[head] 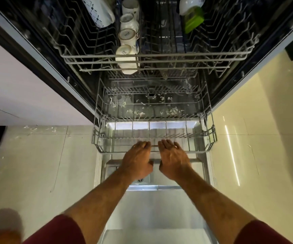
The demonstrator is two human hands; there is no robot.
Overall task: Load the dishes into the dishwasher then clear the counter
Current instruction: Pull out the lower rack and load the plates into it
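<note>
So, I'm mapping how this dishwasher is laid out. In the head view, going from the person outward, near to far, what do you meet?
Open door → both hands, left hand and right hand, on the front rail → lower rack, no dishes showing → upper rack with a row of white cups → green container.

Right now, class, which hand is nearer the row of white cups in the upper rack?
Left. The left hand sits almost straight below the cups; the right hand is off to their right.

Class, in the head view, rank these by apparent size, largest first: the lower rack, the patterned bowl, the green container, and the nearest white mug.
1. lower rack
2. patterned bowl, though cut off by the frame
3. nearest white mug and green container look alike; depth differs, so unranked.
</note>
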